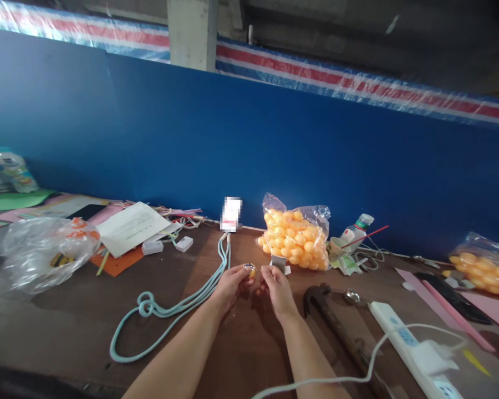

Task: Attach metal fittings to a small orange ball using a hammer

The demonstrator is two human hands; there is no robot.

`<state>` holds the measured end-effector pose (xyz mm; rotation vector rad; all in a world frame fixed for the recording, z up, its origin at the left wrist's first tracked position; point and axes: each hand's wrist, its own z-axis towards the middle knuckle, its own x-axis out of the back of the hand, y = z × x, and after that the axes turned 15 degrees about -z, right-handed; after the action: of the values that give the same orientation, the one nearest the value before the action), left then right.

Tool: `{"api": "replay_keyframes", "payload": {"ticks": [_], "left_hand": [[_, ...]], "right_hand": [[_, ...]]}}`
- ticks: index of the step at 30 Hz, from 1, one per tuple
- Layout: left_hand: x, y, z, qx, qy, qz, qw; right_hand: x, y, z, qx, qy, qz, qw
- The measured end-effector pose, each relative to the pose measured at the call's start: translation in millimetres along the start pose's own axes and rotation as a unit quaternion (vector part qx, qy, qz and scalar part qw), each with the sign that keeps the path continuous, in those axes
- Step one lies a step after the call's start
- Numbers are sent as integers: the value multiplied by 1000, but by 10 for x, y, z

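Over the brown table, my left hand (232, 284) is closed around a small round silver-and-yellow object (250, 270) with a shiny rim; its kind does not show clearly. Close beside it, my right hand (278, 291) has thumb and fingers pinched together, and whatever they may hold is too small to make out. A grey flat piece (279, 262) shows just behind the right fingers. Beyond it lies a clear bag of orange balls (293, 235). To the left, a light blue cord (183, 310) runs to a white badge (231, 215).
At right lie a hammer (336, 327), a shiny metal piece (351, 296) and a white power strip (399, 332). Its white cable (316, 382) crosses my right forearm. Papers (133, 227) and a plastic bag (37, 249) lie left. A blue partition (233, 133) stands behind.
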<state>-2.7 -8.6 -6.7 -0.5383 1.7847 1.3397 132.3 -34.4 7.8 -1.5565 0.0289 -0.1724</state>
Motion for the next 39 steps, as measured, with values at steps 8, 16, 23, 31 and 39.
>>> {"api": "replay_keyframes", "payload": {"ticks": [8, 16, 23, 31, 39], "left_hand": [[-18, -5, 14, 19, 58, -73, 995], [-101, -22, 15, 36, 86, -109, 990], [-75, -13, 45, 47, 86, -90, 991], [-65, -37, 41, 31, 61, -72, 995], [-39, -74, 59, -1, 37, -46, 998]], "right_hand": [[872, -153, -362, 73, 125, -495, 857], [1842, 366, -800, -48, 117, -770, 625], [1764, 413, -831, 40, 128, -733, 667], [995, -151, -932, -61, 63, -301, 950], [445, -244, -915, 57, 67, -335, 938]]}}
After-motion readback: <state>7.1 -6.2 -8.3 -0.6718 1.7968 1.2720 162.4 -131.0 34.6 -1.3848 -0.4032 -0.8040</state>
